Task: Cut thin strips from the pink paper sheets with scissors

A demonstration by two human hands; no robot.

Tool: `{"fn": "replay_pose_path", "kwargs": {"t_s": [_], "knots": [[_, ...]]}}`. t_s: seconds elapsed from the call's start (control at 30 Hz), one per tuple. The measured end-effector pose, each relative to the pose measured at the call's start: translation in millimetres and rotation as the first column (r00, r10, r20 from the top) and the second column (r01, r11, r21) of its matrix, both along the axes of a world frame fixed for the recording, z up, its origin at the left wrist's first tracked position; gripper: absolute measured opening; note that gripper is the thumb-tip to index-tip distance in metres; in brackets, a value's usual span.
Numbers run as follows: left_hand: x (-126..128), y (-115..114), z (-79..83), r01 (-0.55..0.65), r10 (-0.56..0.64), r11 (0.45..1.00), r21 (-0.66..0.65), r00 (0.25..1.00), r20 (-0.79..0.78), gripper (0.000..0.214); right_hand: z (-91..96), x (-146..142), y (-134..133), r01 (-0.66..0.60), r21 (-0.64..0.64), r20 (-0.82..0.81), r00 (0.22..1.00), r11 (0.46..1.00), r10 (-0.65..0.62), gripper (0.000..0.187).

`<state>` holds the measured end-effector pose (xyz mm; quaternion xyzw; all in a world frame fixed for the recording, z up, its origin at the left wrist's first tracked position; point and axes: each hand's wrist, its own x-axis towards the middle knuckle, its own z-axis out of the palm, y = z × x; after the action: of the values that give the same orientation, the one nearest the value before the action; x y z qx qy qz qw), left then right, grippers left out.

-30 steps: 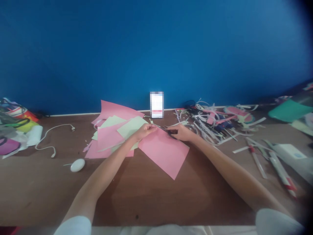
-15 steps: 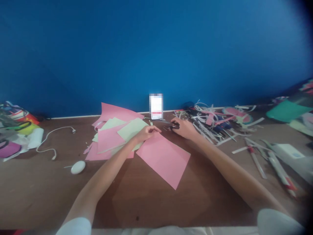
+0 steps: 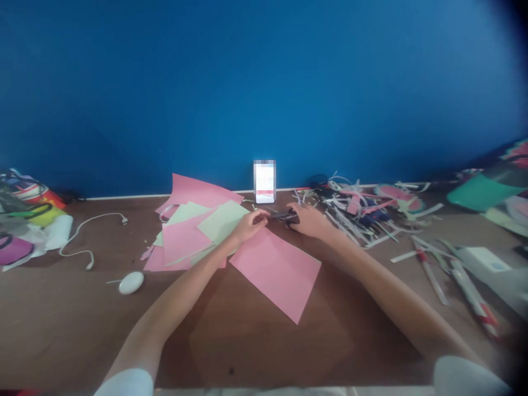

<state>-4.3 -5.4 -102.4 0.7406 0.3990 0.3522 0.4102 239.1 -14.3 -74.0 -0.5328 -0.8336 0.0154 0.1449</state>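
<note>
My right hand (image 3: 310, 221) is closed around the dark handles of a pair of scissors (image 3: 284, 215), whose blades point left. My left hand (image 3: 251, 224) has its fingers curled together close to the scissors' tips. Whatever lies between its fingertips is too small to make out. Just below both hands, a pink sheet of paper (image 3: 276, 272) lies slanted on the table, its upper corner beside my left fingers. A pale green edge shows along its right side.
To the left lie overlapping pink and green sheets (image 3: 187, 234), a white cable (image 3: 88, 220) and a white oval object (image 3: 131, 282). A lit phone (image 3: 264, 182) stands against the blue wall. Paper strips (image 3: 355, 206), a pen-like tool (image 3: 431, 275) and a white box (image 3: 484, 258) are to the right.
My left hand has shifted slightly right and up from the paper's corner, its fingers now curled. The scissors and right hand have turned a little, with the blades nearer my left fingers.
</note>
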Motion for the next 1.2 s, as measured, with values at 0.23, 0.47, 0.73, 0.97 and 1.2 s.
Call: {"fn": "replay_pose_path", "kwargs": {"t_s": [0.23,0.47,0.73,0.97,1.2], "knots": [[-2.0,-4.1,7.3,0.083,-0.086,0.993,-0.082,0.996,-0.039,0.031,7.3,3.6,-1.1,-0.094,-0.124,0.11,0.988,0.988,0.107,0.04],[-2.1,-3.5,13.0,0.142,-0.151,0.986,-0.086,0.983,-0.108,0.032,8.4,-7.8,-2.2,-0.059,-0.03,0.228,0.972,0.998,0.064,0.024],[4.0,-16.0,29.2,0.26,-0.26,0.965,-0.04,0.922,-0.286,0.023,19.3,-51.0,56.8,0.093,0.325,-0.145,0.988,0.941,-0.047,0.056],[5.7,-16.9,25.3,0.292,-0.28,0.956,-0.004,0.913,-0.298,0.021,24.2,-75.7,88.2,0.153,0.287,-0.199,0.975,0.946,-0.097,0.062],[6.0,-15.6,18.6,0.248,-0.243,0.969,-0.016,0.936,-0.256,0.022,24.6,-74.1,90.7,0.153,0.293,-0.213,0.973,0.944,-0.091,0.062]]}}
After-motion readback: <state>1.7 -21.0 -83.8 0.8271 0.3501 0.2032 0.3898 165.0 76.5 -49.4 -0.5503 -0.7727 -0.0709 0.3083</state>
